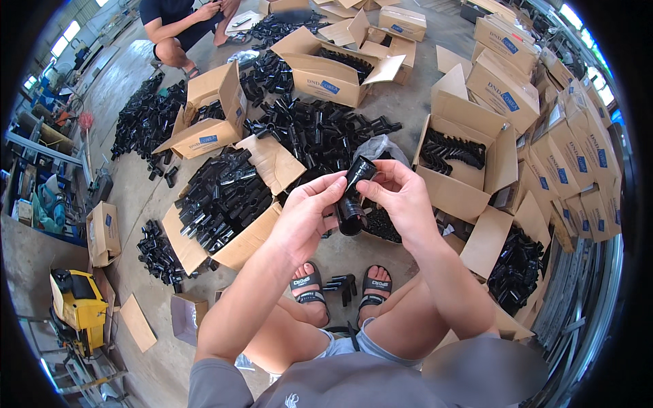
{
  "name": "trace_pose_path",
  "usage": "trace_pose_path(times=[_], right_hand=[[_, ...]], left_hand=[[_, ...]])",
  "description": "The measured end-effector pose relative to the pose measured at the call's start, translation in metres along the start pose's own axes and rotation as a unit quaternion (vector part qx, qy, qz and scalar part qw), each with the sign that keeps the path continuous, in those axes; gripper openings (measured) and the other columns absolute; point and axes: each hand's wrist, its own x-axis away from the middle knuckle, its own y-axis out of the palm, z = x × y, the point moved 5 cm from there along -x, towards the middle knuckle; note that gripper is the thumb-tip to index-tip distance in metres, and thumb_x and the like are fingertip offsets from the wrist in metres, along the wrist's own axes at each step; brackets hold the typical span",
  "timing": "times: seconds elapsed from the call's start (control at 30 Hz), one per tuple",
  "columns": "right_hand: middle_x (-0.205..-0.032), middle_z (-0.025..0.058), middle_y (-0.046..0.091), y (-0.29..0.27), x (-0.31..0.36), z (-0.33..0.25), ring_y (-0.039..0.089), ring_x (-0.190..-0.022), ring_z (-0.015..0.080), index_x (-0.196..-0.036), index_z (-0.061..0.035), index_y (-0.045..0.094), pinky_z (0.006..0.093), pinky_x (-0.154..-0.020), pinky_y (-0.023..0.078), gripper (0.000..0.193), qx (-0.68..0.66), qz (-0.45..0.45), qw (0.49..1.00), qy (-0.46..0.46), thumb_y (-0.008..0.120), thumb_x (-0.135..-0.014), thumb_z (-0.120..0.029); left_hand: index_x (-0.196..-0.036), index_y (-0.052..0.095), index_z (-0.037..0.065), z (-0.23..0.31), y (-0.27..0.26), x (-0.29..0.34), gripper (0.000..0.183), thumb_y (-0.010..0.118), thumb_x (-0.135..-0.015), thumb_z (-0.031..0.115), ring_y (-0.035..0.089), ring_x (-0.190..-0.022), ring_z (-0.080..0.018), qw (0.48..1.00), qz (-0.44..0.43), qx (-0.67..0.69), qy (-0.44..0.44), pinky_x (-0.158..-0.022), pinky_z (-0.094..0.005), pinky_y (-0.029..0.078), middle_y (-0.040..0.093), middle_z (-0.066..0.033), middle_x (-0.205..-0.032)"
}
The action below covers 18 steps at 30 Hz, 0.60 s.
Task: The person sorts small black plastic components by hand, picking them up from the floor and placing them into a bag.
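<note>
A glossy black plastic pipe fitting [358,173] with round open ends is held up in front of me, above the floor between my knees. My left hand [309,207] grips it from the left, thumb on its upper part. From the right, my right hand [403,197] pinches it with thumb and fingers. Behind the fitting, partly covered by my hands, lies a heap of similar black fittings [313,132] and a clear plastic bag [384,147]. An open carton full of black fittings [221,197] stands left of my left arm.
At right, an open carton [500,149] holds fittings in rows; another carton's fittings [513,268] lie nearer me. Stacked closed cartons [564,153] line the far right. A few fittings [343,285] lie between my feet. A co-worker [180,30] crouches at upper left. A yellow machine [81,309] stands left.
</note>
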Motion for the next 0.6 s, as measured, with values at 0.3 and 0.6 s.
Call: trace_pose_path(times=[0.3,0.6], right_hand=[[-0.082,0.0119,0.071,-0.116,-0.068,0.146,0.069,-0.074,0.0213,-0.1,-0.0015,0.07,0.0352,-0.068,0.054,0.025,0.27,0.065,0.961,-0.004,0.063,-0.099,-0.025],[-0.104,0.0226,0.072,-0.1,-0.027,0.328,0.07,-0.099,0.0419,-0.103,-0.0058,0.07,0.051,-0.086,0.056,0.029,0.571,0.016,0.811,0.123,0.08,-0.078,-0.017]], left_hand=[[-0.138,0.057,0.007,0.005,0.001,-0.003,0.037,0.06,-0.104,0.021,0.07,-0.102,-0.0178,0.997,0.025,0.064,0.037,-0.09,-0.0347,0.059,0.07,-0.0069,-0.117],[-0.139,0.059,0.008,0.001,-0.019,-0.007,0.041,0.064,-0.102,0.025,0.069,-0.103,-0.0139,0.997,0.045,0.067,0.008,-0.091,-0.0319,0.055,0.071,-0.0028,-0.119]])
